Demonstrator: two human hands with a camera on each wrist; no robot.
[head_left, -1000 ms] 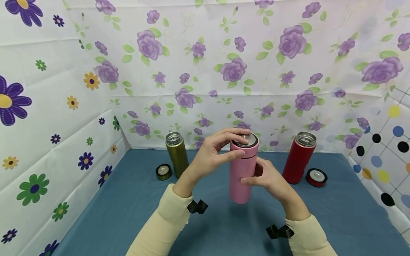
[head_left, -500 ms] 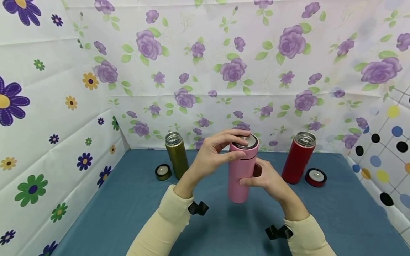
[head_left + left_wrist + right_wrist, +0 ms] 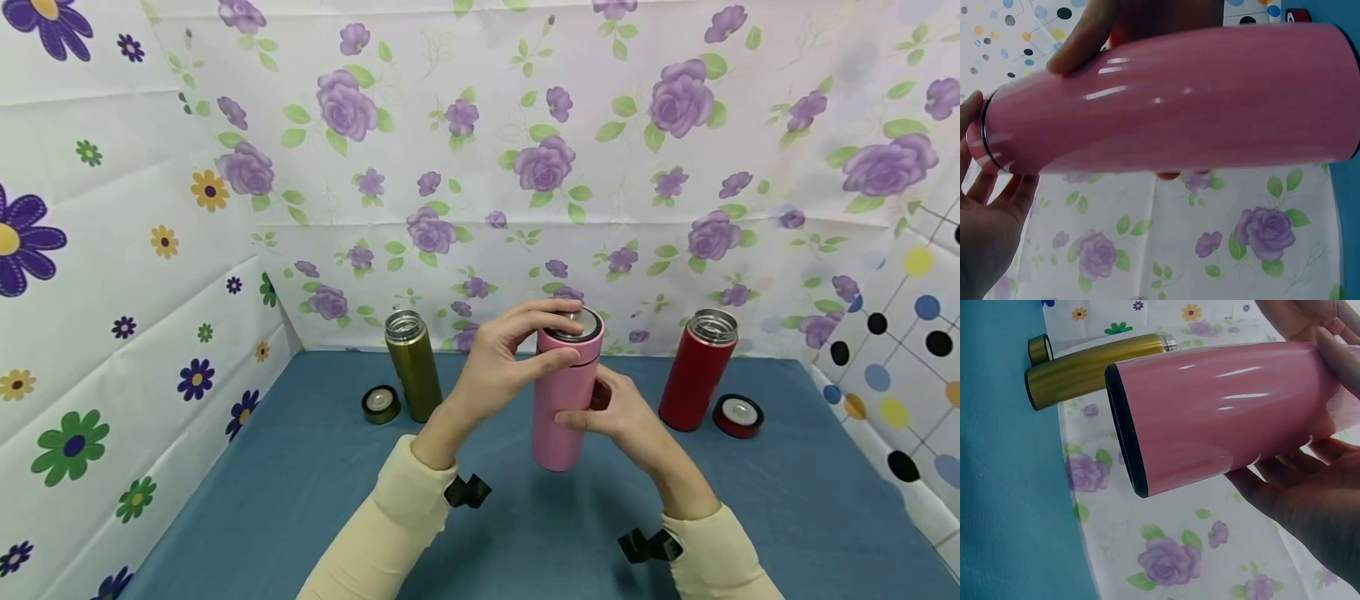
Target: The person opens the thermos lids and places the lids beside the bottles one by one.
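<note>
A pink thermos bottle (image 3: 557, 417) is held nearly upright over the table, its dark base visible in the right wrist view. My left hand (image 3: 501, 357) grips its lid (image 3: 588, 348) from above, thumb on the near side and fingers over the metal-topped disc. Around the bottle's body my right hand (image 3: 618, 412) curls from the right, thumb in front; its other fingers are mostly hidden behind. The left wrist view shows a thin dark seam between lid and pink body (image 3: 1197, 106).
An uncapped olive-green bottle (image 3: 415, 371) stands at the back left, its cap (image 3: 381, 403) beside it. An uncapped red bottle (image 3: 697, 375) stands at the back right with its cap (image 3: 738, 415) next to it. Flowered cloth walls (image 3: 450, 167) border the blue table (image 3: 300, 500).
Both hands and the pink thermos have shifted slightly left and a little up in the head view. Each hand keeps its hold.
</note>
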